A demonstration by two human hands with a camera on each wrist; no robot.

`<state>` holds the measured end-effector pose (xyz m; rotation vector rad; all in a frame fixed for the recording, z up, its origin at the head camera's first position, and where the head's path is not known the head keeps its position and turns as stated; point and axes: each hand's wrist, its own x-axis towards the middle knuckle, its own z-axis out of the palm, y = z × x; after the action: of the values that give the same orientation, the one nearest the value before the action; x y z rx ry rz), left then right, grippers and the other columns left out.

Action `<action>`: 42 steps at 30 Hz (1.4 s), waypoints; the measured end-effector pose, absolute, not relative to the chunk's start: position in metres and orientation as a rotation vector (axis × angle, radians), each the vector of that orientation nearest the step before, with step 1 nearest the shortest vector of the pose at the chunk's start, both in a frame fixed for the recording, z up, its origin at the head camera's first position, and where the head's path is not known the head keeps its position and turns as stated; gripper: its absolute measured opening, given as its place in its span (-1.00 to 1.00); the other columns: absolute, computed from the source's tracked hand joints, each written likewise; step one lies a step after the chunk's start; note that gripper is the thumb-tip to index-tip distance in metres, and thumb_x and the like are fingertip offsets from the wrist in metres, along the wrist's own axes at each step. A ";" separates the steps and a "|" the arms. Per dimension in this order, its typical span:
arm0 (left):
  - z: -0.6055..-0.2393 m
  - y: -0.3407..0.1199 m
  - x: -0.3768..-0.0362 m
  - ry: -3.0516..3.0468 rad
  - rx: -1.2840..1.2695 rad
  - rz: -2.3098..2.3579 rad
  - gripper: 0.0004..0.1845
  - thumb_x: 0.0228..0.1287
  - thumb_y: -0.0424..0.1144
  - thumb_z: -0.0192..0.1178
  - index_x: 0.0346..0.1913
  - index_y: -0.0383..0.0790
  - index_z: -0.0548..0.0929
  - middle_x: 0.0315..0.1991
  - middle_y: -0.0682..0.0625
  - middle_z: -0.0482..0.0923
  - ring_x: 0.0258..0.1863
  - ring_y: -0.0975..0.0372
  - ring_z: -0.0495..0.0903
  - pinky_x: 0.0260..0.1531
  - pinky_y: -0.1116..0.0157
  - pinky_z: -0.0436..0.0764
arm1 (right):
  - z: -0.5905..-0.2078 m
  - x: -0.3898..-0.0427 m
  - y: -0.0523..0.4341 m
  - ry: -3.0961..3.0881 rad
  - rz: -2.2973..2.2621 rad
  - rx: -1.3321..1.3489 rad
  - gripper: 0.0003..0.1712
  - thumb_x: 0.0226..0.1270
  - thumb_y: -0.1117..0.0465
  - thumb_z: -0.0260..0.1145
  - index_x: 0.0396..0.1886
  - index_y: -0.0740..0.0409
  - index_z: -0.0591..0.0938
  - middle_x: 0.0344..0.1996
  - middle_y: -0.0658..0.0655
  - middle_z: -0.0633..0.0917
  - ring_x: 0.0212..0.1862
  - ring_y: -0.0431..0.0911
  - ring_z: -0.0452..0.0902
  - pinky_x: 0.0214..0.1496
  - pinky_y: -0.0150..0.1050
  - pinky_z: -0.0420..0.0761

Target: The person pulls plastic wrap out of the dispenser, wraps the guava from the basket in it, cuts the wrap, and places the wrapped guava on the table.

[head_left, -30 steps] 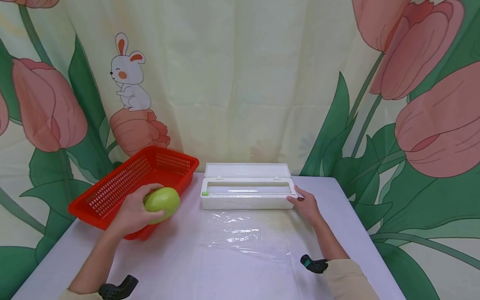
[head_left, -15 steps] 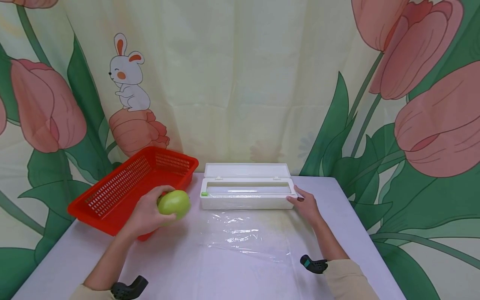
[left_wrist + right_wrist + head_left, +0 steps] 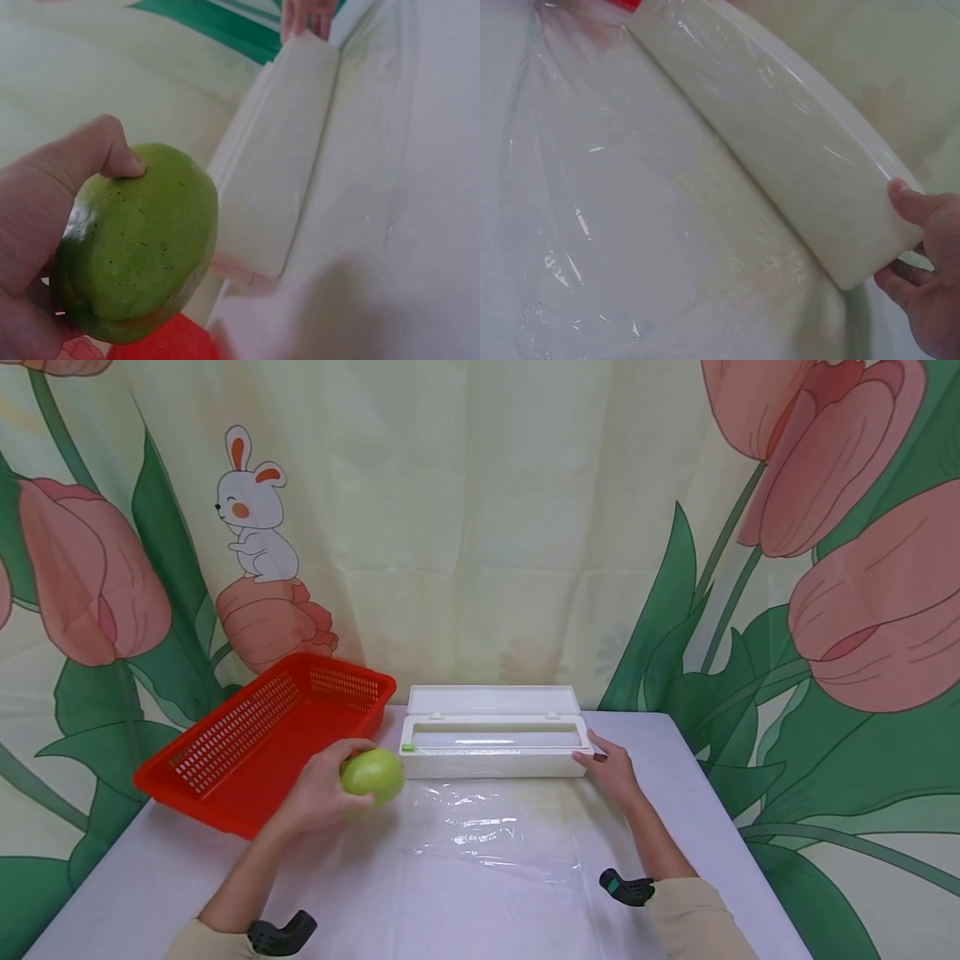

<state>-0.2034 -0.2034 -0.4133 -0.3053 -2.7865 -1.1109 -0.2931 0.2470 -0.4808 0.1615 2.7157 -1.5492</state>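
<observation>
White table (image 3: 150,868) bears red basket (image 3: 255,743), white dispenser (image 3: 491,745), seemingly clear film (image 3: 487,852).

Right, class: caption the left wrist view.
Left hand grips a green fruit beside the white dispenser box.

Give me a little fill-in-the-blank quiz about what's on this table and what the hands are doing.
1. The left hand holds a green ____.
2. The basket is coloured ____.
3. The right hand touches the white box's ____ end.
4. Clear ____ lies spread on the table before the box.

Missing words: mango; red; right; film
</observation>
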 end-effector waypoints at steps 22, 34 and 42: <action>-0.427 -0.180 -0.215 -2.808 -0.486 -1.141 -0.20 -0.38 -0.14 0.49 0.11 0.06 0.39 -0.07 0.15 0.40 -0.14 0.19 0.40 -0.37 0.35 0.51 | -0.481 -0.292 0.246 2.716 -1.573 0.140 -0.13 0.14 -0.10 0.28 0.39 0.00 0.14 0.39 0.17 0.16 0.27 0.09 0.33 0.19 -0.06 0.46; -0.432 -0.169 -0.224 -2.758 -0.564 -1.196 -0.21 -0.33 -0.17 0.50 0.12 0.00 0.41 -0.05 0.18 0.42 -0.11 0.21 0.41 -0.34 0.34 0.54 | -0.479 -0.290 0.245 2.702 -1.575 0.149 -0.12 0.15 -0.12 0.26 0.40 0.00 0.12 0.39 0.18 0.16 0.27 0.09 0.32 0.18 -0.08 0.47; -0.436 -0.161 -0.227 -2.808 -0.540 -1.134 -0.23 -0.33 -0.14 0.50 0.10 0.12 0.40 -0.04 0.18 0.41 -0.09 0.22 0.39 -0.32 0.33 0.52 | -0.477 -0.288 0.245 2.706 -1.577 0.152 -0.14 0.17 -0.09 0.26 0.40 -0.01 0.12 0.39 0.18 0.17 0.27 0.08 0.33 0.19 -0.05 0.45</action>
<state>-0.2265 -0.1615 -0.4359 -0.5399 -2.8084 -1.1344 -0.2881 0.2448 -0.4774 0.1515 2.7065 -1.5770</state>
